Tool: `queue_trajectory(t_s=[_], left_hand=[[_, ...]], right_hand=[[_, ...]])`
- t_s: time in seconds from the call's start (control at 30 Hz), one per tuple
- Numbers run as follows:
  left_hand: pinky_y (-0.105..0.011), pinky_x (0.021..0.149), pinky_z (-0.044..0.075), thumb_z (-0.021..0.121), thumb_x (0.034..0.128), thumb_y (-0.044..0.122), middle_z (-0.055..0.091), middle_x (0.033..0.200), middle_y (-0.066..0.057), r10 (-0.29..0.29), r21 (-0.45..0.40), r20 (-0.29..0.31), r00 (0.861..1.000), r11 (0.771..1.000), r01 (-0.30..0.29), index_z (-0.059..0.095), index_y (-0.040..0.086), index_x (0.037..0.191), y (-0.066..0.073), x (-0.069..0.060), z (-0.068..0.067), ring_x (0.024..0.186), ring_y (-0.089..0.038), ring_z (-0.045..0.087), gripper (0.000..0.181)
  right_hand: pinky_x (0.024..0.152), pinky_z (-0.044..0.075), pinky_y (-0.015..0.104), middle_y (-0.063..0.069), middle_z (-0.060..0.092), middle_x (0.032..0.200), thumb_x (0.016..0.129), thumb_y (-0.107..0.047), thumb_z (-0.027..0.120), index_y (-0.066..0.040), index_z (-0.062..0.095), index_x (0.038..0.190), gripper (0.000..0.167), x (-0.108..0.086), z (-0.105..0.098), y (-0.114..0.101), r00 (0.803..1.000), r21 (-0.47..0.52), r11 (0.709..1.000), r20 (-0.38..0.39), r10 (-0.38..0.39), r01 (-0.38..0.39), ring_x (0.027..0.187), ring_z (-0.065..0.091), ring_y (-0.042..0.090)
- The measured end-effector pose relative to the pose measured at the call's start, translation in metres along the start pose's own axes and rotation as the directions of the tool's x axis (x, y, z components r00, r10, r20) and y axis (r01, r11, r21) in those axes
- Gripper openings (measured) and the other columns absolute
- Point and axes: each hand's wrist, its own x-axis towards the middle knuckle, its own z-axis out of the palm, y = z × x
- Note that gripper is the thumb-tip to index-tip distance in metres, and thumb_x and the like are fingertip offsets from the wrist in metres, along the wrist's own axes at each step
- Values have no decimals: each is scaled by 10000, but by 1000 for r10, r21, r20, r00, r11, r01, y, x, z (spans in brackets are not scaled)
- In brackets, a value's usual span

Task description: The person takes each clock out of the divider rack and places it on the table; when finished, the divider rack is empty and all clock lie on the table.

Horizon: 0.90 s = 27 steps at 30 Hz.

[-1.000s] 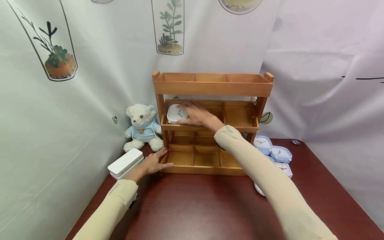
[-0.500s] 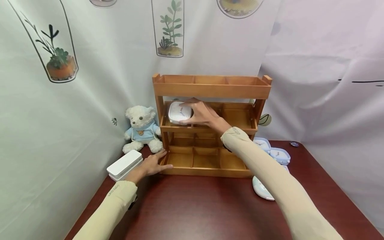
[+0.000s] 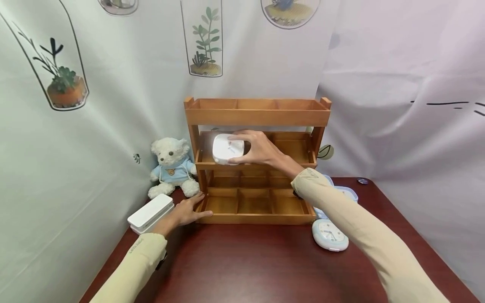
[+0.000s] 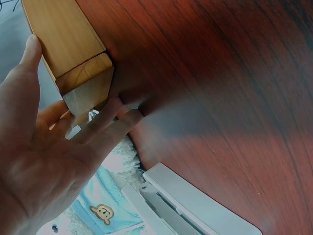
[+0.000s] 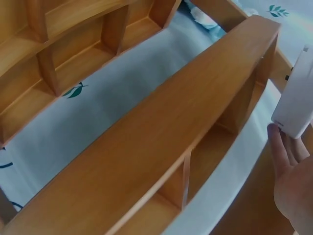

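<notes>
My right hand (image 3: pixel 261 147) pinches a white square alarm clock (image 3: pixel 227 149) between thumb and fingers. The clock is held in front of the left part of the middle tier of a three-tier wooden shelf (image 3: pixel 257 118), its face washed out by glare. In the right wrist view the clock (image 5: pixel 296 98) shows side-on at the right edge, above the fingers of the hand (image 5: pixel 293 181). My left hand (image 3: pixel 185 211), fingers spread, rests against the shelf's lower left corner. In the left wrist view the thumb and fingers lie around that shelf corner (image 4: pixel 68 39).
A white teddy bear (image 3: pixel 172 166) in a blue hoodie sits left of the shelf. White flat boxes (image 3: pixel 151 211) are stacked before it. Right of the shelf lie a round-cornered clock (image 3: pixel 330 235) and blue clocks (image 3: pixel 346 192), partly hidden by my right sleeve. A small shiny disc (image 3: pixel 362 181) lies beyond.
My right hand has lifted the alarm clock out of the middle tier's left compartment and drawn it toward me. The left hand stays at the shelf corner. The head view has shifted slightly.
</notes>
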Motion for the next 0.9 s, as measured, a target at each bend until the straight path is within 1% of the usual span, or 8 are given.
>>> queue_trajectory(t_s=[0.13, 0.3, 0.47, 0.67, 0.8, 0.9], left_hand=[[-655, 1053, 422, 718, 931, 570, 364, 1629, -237, -5, 1, 5, 1000, 1000, 5, 430, -1, 1568, -1, -3, 0, 1355, -554, 465, 903], [-658, 1050, 421, 721, 922, 588, 356, 1633, -235, -23, -3, 13, 1000, 1000, 23, 434, -9, 1563, -2, -6, 1, 1353, -564, 459, 922], [-654, 1051, 423, 725, 916, 594, 358, 1633, -232, -14, -11, 12, 1000, 1000, 14, 437, -13, 1560, -3, -4, 3, 1360, -560, 454, 930], [-651, 1055, 422, 723, 918, 596, 356, 1633, -235, -11, -21, 21, 1000, 1000, 12, 423, -5, 1570, 0, 0, 1, 1371, -555, 444, 937], [-653, 1059, 416, 718, 915, 607, 352, 1635, -233, -15, -15, 21, 1000, 1000, 15, 422, 0, 1572, 0, 1, -1, 1376, -560, 434, 943], [-661, 1048, 417, 718, 914, 609, 360, 1621, -258, -8, -14, 18, 1000, 1000, 8, 415, -12, 1572, -1, 1, -1, 1369, -571, 433, 954]], right_hand=[[969, 541, 393, 92, 695, 1313, 716, -470, 941, -139, 749, 1305, 702, -13, -11, -3, 1000, -2, 1000, -5, -9, 9, 1202, 657, 248], [981, 540, 404, 96, 691, 1316, 705, -424, 960, -116, 762, 1278, 680, -34, -25, -4, 998, -8, 998, -10, -57, 57, 1205, 658, 258], [963, 554, 435, 116, 690, 1315, 689, -392, 975, -107, 771, 1259, 669, -57, -43, -3, 996, -22, 996, -19, -87, 86, 1188, 670, 282], [933, 562, 474, 111, 679, 1334, 686, -403, 978, -122, 765, 1276, 687, -87, -63, -1, 999, -43, 998, -9, -52, 52, 1180, 673, 294], [928, 557, 483, 97, 682, 1329, 680, -421, 977, -141, 768, 1272, 686, -104, -74, 0, 1000, -59, 998, -1, -20, 20, 1186, 669, 292], [920, 557, 494, 100, 687, 1323, 670, -418, 982, -148, 773, 1263, 684, -118, -83, 1, 1000, -75, 997, -3, -5, 5, 1183, 673, 300]])
